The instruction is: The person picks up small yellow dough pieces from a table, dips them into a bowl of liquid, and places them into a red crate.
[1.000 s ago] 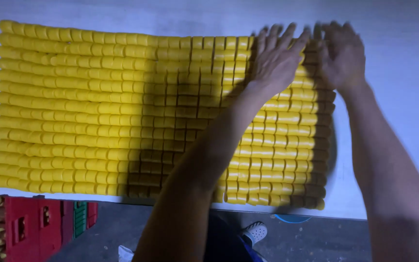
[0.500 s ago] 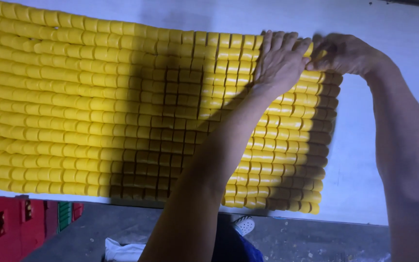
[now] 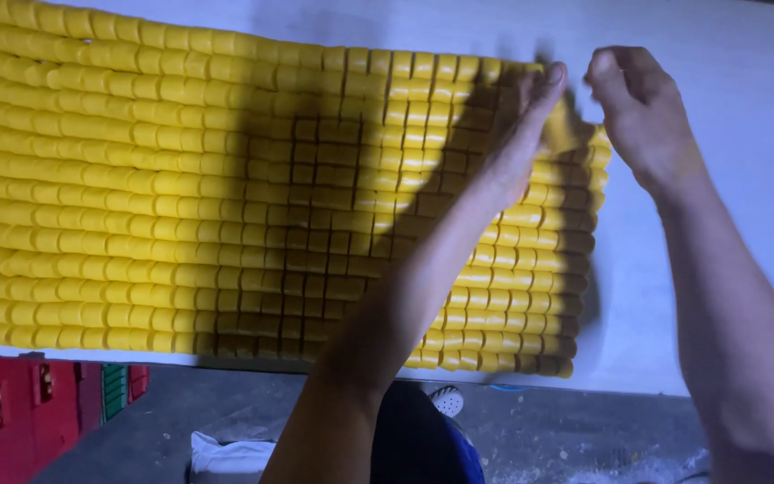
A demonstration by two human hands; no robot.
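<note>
Here, left hand [image 3: 520, 125]: pinching a yellow cap [image 3: 563, 131].
Right hand [image 3: 640, 106]: fist-curled just beside; grip unclear.
Beneath both: yellow cap rows [image 3: 181, 206].

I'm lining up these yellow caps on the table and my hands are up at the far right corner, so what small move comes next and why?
Probably set the lifted cap down into the corner: the left hand pinches it just above the block of yellow caps, the right hand hovers beside it, and the top-right edge looks ragged.

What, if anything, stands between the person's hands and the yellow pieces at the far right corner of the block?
Nothing visible does. The left hand and right hand are both at that corner of the yellow pieces on the white table, apparently pinching one piece between them.
</note>
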